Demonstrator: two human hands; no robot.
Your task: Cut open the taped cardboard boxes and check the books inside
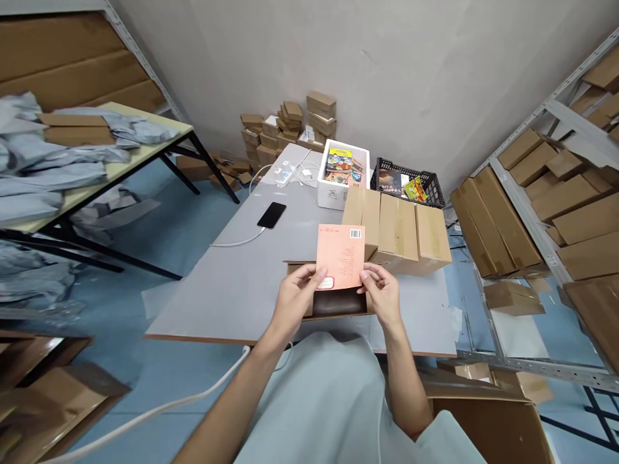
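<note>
A thin pink book (340, 254) with a barcode at its top right corner is held up in front of me. My left hand (302, 293) pinches its lower left corner, and my right hand (381, 290) grips the lower right corner. Below and behind the book lies an open cardboard box (293, 267), with a dark brown surface visible inside it. Several cardboard boxes (399, 229) stand in a row just beyond my right hand.
On the table (217, 290) are a phone (271, 215) on a cable, a power strip (284, 175), a white foam box (333, 198) of books and a black crate (435, 187) holding books. Shelves (527, 241) of cartons stand right; a table (120, 164) with grey parcels stands left.
</note>
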